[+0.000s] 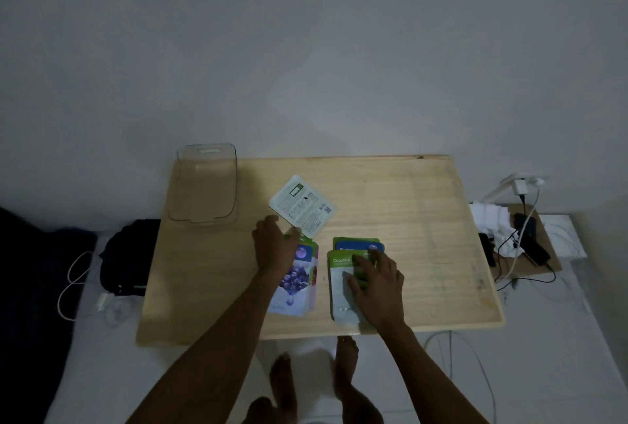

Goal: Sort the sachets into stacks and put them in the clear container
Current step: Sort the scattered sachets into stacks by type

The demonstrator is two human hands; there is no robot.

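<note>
Dim room, wooden table point(407, 219) mid-frame; one clear container point(206, 182) at its upper-left corner, holding no sachets. One face-down sachet point(303, 207) lies alone at centre; two piles below: blueberry pile point(299, 279) under left hand point(274, 243), cucumber pile point(343, 282) under right hand point(375, 282). Both hands flat, fingers spread, gripping nothing; pile counts unclear.

Two bare forearms reaching forward, left hand point(275, 247) palm down with fingers loosely curled, right hand point(377, 282) flat, fingers spread.

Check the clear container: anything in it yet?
Empty. The clear container shows only bare table through its walls; all sachets lie outside it.
</note>
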